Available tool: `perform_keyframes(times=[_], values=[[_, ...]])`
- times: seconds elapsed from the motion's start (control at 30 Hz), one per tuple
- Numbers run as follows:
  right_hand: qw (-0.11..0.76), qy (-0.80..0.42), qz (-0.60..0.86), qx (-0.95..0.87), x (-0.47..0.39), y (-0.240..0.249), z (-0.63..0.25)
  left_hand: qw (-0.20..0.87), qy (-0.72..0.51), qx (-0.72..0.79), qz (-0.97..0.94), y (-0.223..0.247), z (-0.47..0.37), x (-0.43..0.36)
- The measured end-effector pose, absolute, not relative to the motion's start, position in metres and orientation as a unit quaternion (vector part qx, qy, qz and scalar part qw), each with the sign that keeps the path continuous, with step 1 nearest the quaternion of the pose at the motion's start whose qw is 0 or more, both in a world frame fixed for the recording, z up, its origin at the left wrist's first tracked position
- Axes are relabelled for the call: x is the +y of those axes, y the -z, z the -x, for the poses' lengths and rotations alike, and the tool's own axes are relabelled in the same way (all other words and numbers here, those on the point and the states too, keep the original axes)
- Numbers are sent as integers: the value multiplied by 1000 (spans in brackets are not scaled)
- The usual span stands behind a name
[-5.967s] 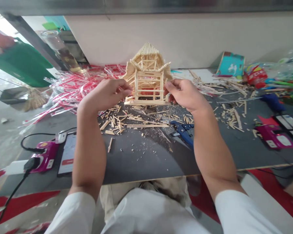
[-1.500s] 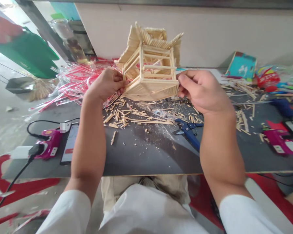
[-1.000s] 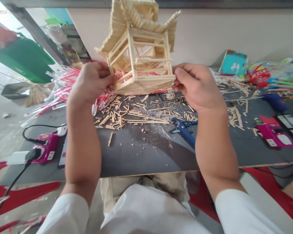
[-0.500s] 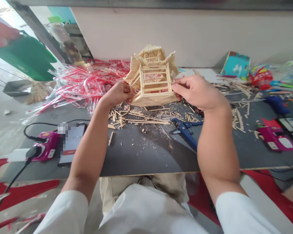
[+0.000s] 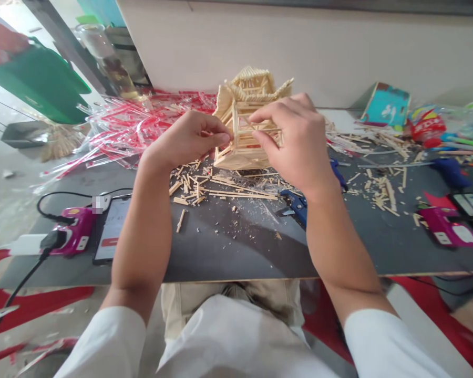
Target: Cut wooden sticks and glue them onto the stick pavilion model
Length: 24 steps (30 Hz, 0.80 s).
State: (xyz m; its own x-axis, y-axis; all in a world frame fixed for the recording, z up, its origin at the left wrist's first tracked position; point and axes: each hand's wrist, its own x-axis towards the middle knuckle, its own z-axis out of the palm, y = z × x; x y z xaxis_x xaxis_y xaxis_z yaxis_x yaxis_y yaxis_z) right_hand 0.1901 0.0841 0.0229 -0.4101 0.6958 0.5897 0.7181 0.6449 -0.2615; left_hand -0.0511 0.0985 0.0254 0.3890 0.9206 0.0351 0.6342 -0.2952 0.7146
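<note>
A small pavilion-like model [image 5: 252,160] built from thin wooden sticks stands at the back middle of the table, its tiered roof flaring at the corners. My left hand [image 5: 189,137] is at its left front post, thumb and forefinger pinched there. In front of the model's right side, my right hand [image 5: 294,136] is curved, with a small gap between thumb and forefinger near the cross sticks. It hides the right part of the frame, and whether it touches a stick is unclear. Cut sticks [image 5: 242,194] and crumbs lie below the model. A blue-handled cutter [image 5: 295,205] rests under my right wrist.
Red and clear plastic wrappers [image 5: 142,126] are heaped at left. A phone [image 5: 109,231] and a purple power strip [image 5: 73,231] lie front left; another purple strip [image 5: 449,226] is at right. A blue glue gun [image 5: 451,170] and a turquoise box [image 5: 385,105] are also on the right.
Both hands have left the model's lower side corners and moved inward and up to its front. The model shifted slightly right in view and turned a little.
</note>
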Motion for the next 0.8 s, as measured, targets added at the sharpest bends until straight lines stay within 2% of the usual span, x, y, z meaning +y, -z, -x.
perform_keyframes(times=[0.3,0.63,0.8], values=[[323,-20,408,-854,98,-12,-176,327,-225,501,-769,-21,52,103],[324,3,409,-853,99,-12,-170,305,-331,452,-770,-8,50,115],[316,2,417,-852,98,-13,-170,292,-320,449,-782,-7,48,116]])
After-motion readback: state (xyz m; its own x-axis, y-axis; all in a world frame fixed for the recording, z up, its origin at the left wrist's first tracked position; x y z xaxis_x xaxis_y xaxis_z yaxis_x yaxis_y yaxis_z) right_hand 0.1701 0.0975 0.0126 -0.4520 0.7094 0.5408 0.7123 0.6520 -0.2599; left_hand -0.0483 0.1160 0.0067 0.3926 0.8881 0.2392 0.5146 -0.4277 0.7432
